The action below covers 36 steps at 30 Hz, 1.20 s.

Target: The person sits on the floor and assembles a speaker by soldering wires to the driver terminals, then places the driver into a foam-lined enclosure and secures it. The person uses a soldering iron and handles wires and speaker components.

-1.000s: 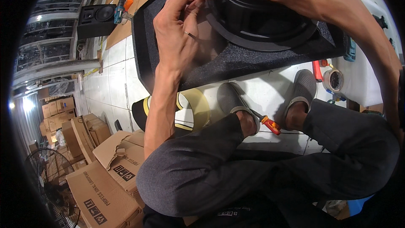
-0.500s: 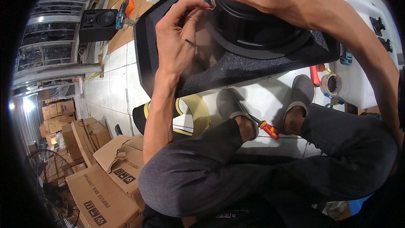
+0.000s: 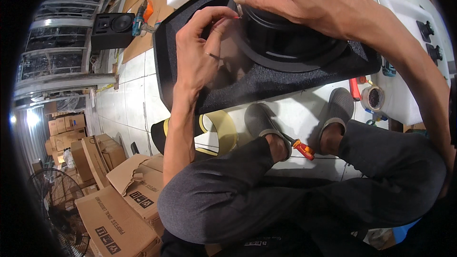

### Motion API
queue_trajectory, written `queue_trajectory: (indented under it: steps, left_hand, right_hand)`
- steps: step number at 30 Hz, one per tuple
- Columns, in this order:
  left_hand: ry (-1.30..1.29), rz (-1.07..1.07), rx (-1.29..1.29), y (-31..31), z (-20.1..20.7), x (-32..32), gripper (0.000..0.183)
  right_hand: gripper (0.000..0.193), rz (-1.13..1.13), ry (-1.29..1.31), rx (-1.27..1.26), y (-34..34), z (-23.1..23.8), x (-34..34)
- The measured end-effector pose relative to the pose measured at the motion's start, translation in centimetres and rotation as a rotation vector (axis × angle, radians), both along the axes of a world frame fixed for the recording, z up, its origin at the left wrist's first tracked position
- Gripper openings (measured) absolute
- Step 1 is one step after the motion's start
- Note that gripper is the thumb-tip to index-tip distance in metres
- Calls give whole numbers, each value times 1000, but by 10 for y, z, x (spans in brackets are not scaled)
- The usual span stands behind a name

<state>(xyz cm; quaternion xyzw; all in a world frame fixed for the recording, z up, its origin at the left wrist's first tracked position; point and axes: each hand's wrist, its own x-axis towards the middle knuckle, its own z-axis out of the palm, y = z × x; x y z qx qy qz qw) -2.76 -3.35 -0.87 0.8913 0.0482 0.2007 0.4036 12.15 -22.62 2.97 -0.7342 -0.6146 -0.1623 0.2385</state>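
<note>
Left hand (image 3: 196, 47) pinches red tip (image 3: 236, 17) beside speaker (image 3: 290, 43). Right hand (image 3: 309, 2) over speaker, thumb extended; other fingers out of frame, grip can't be told. Speaker sits on black cabinet (image 3: 266, 85).

Speaker driver (image 3: 290, 47) on black cabinet (image 3: 262, 82), red-handled tool (image 3: 303, 149) on tiled floor (image 3: 297, 109).

The floor (image 3: 135, 83) is white-tiled (a light (image 3: 33, 117) glares far left).

From afar I see a black speaker (image 3: 103, 38) at ten o'clock, a caged fan (image 3: 58, 209) at eight and a cardboard box (image 3: 116, 219) at seven-thirty.
</note>
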Motion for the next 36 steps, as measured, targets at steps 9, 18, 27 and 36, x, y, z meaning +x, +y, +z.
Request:
queue_trajectory:
  steps: [9,18,27,36]
  left_hand:
    - [-1,67,-28,-5,0,-7,15]
    - [-62,26,25,-8,1,-3,15]
    - [-70,-34,18,-3,5,-4,13]
    - [-213,-116,102,0,1,-3,14]
  right_hand:
    - [55,28,-49,14,-2,6,-3]
    - [43,-35,-77,62,2,4,-2]
    - [46,-36,-81,64,2,7,-5]
    - [46,-33,-78,33,3,13,-8]
